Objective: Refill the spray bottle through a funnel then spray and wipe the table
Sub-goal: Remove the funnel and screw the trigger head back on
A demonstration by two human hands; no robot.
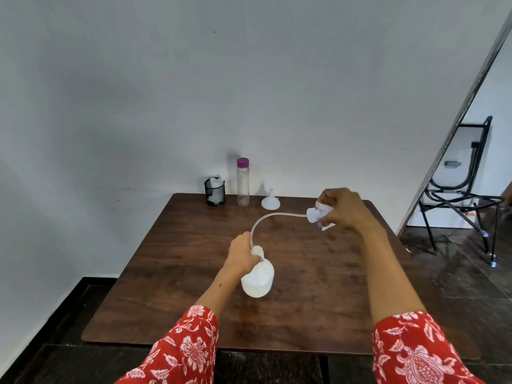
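1. The left hand (243, 252) is closed round the neck of the white bottle (257, 279), which stands near the middle of the table (171, 273). The right hand (342, 207) is wrapped around the spray head (315, 214), held up and away to the right of the bottle.
2. The dip tube (273, 218) arcs from the head back to the bottle's mouth, and its lower end seems to be still inside. Pulled sideways, the bent tube could flick free and throw drops across the table.
3. The bottle looks light, so a tug on the tube could tip it if the left hand loosens.
4. The funnel (271, 200) sits spout-up behind the bottle, near the far edge. Beside it stand the water bottle (243, 182), with its purple cap on, and a mesh cup (214, 192). Reaching for the funnel with the head in hand risks knocking the tall water bottle over.
5. Setting the wet head down carelessly could let it roll off the table.
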